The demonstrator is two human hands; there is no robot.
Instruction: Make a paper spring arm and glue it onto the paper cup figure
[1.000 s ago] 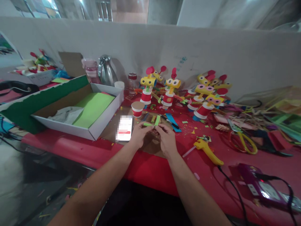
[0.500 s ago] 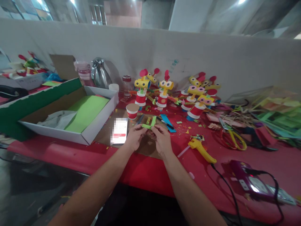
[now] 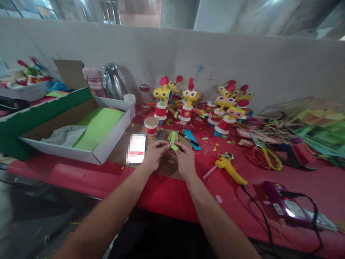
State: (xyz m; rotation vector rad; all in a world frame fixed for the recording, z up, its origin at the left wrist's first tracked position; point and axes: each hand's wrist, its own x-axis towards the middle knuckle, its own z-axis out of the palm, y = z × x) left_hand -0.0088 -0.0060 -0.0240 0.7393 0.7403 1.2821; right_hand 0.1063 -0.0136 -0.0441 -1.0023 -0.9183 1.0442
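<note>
Near the table's (image 3: 167,196) front edge: one left hand (image 3: 155,156), one right hand (image 3: 186,159), one phone (image 3: 138,147), one glue gun (image 3: 231,171) and, toward the front right corner, one purple device (image 3: 284,205). Along the back edge: one jug (image 3: 114,82), one pink bottle (image 3: 95,82), one jar (image 3: 145,98), one white cup (image 3: 129,98) and at least seven dolls (image 3: 161,112), overlapping too much for an exact count. Between, one red cup (image 3: 151,126). Toward the left edge, two boxes: one nearer box (image 3: 114,136), one farther box (image 3: 33,92).

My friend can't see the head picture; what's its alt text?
Someone's left hand and right hand hold a green strip above a brown sheet on a red table. A phone lies beside the left hand, a yellow glue gun lies to the right, and toy figures stand behind.
</note>
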